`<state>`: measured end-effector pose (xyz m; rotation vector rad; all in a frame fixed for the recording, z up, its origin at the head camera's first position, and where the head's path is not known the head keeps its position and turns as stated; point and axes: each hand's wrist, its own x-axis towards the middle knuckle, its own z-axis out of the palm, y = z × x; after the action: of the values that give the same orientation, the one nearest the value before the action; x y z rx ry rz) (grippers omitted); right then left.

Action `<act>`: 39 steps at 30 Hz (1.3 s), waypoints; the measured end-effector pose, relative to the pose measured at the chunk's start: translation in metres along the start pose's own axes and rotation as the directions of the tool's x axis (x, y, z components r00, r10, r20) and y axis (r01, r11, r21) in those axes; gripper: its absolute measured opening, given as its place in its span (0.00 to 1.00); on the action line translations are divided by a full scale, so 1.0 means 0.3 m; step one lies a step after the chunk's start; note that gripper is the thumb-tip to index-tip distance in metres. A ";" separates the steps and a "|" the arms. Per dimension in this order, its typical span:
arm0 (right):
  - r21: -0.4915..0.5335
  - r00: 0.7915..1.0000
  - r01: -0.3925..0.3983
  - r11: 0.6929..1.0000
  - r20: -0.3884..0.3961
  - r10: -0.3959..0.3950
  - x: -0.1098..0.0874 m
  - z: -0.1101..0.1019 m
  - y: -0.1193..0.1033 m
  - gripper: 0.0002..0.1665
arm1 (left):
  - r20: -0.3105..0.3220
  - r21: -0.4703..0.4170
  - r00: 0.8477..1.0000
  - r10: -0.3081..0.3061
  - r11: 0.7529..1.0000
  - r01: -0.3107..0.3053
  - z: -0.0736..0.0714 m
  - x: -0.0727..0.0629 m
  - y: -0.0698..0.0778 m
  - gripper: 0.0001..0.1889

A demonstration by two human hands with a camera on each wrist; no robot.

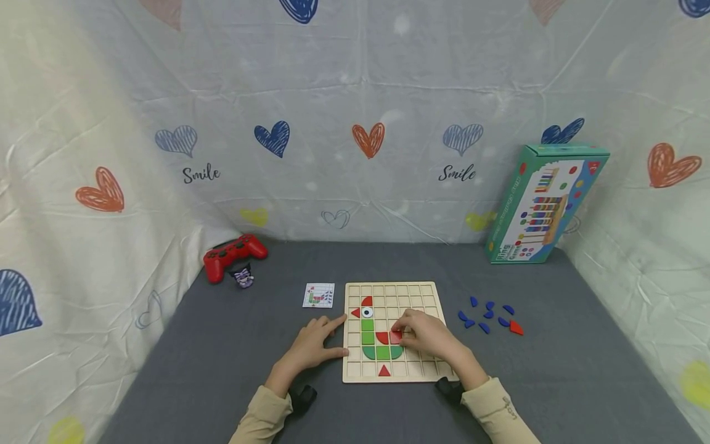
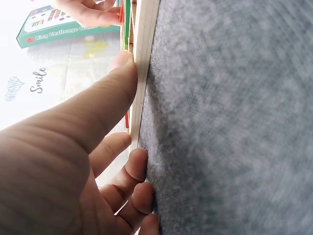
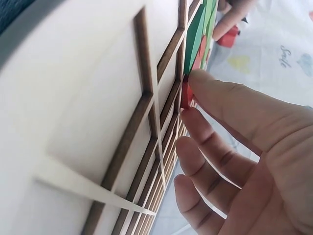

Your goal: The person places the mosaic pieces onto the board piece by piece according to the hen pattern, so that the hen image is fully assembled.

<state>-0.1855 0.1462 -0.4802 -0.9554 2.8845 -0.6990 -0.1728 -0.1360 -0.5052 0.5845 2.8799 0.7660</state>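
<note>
A wooden grid board [image 1: 421,370] lies on the table, bearing red and green pieces and a white disc with a dark centre [image 1: 367,312]. With thumb and fingers, my right hand [image 1: 427,335] pinches a red tile [image 1: 395,337] low over the board, beside a red quarter-round piece [image 1: 382,338]. In the right wrist view the thumb and index finger meet at the red tile [image 3: 185,93]. My left hand [image 1: 310,344] rests at the board's left edge, thumb and index finger extended against it. Green squares [image 1: 368,337] and a red triangle [image 1: 384,370] sit in grid cells.
A small printed pattern card [image 1: 318,295] lies left of the board's top. Several blue pieces [image 1: 489,314] and a red piece [image 1: 516,328] are scattered to the right. Behind are a red game controller [image 1: 235,254], a small dark figure [image 1: 242,276] and a green game box [image 1: 546,206].
</note>
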 end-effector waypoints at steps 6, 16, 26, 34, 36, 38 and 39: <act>0.005 1.000 -0.003 1.000 -0.002 0.003 -0.004 0.002 0.005 0.10 | 0.004 0.000 1.000 0.001 1.000 -0.001 0.000 0.000 0.001 0.40; 0.017 1.000 0.001 1.000 0.011 -0.001 -0.016 -0.008 -0.004 0.10 | 0.008 -0.006 1.000 -0.002 1.000 0.002 0.001 0.000 0.005 0.40; 0.003 1.000 0.020 1.000 -0.019 -0.020 -0.031 -0.014 0.002 0.11 | 0.007 -0.011 1.000 -0.006 1.000 0.006 -0.001 0.003 0.004 0.40; -0.011 0.999 -0.040 0.999 -0.035 0.040 -0.056 -0.032 0.025 0.14 | 0.007 -0.006 1.000 -0.013 1.000 0.013 0.002 0.004 -0.002 0.40; -0.011 0.998 -0.046 0.999 -0.049 0.045 -0.067 -0.041 0.034 0.14 | 0.007 -0.009 1.000 -0.014 1.000 0.015 0.002 0.004 -0.003 0.40; -0.012 0.997 -0.048 0.999 -0.063 0.047 -0.077 -0.050 0.047 0.14 | 0.005 -0.016 1.000 -0.012 1.000 0.012 0.003 0.004 -0.004 0.40; -0.007 0.996 -0.052 0.999 -0.067 0.051 -0.083 -0.054 0.054 0.15 | 0.004 -0.019 1.000 -0.011 1.000 0.011 0.003 0.004 -0.004 0.40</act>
<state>-0.1770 0.1785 -0.4754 -0.8717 2.9604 -0.7283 -0.1741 -0.1360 -0.5065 0.5667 2.8667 0.7888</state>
